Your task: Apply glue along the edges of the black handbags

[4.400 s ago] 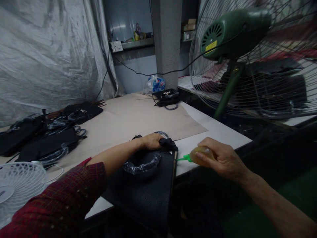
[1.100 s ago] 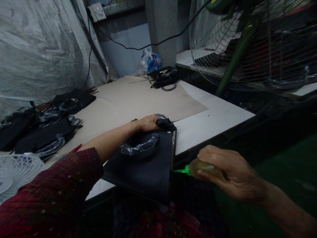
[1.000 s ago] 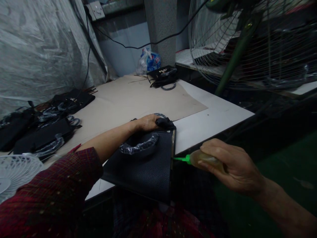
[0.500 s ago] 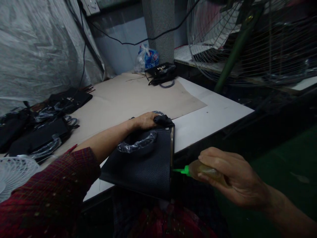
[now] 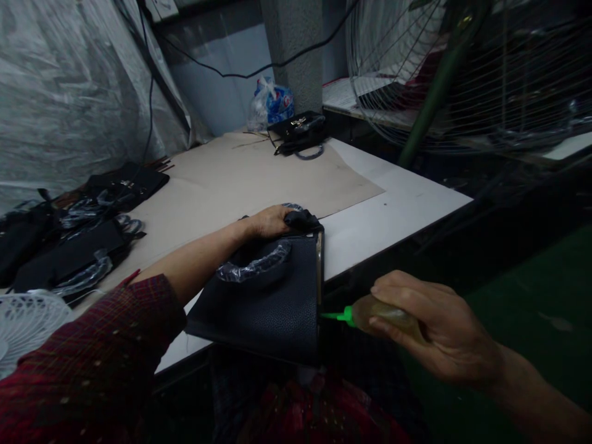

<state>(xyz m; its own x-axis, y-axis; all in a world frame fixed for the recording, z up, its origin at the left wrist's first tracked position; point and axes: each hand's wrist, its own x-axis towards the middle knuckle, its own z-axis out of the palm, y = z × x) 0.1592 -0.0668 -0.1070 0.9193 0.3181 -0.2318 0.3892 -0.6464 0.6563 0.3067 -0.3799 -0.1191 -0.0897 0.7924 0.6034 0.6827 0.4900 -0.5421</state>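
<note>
Black pebbled bag overhangs the surface, probably to leave its right side reachable. The left hand has its grip closed on the top, seemingly steadying it; the right hand wraps a squeeze bottle, long axis nearly level, green nozzle pointing left at that side.

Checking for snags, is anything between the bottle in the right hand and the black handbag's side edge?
Nothing visible does: the green nozzle points straight at the side edge of the black handbag, its tip touching or nearly so. The left hand is at the bag's top, off that line.
</note>
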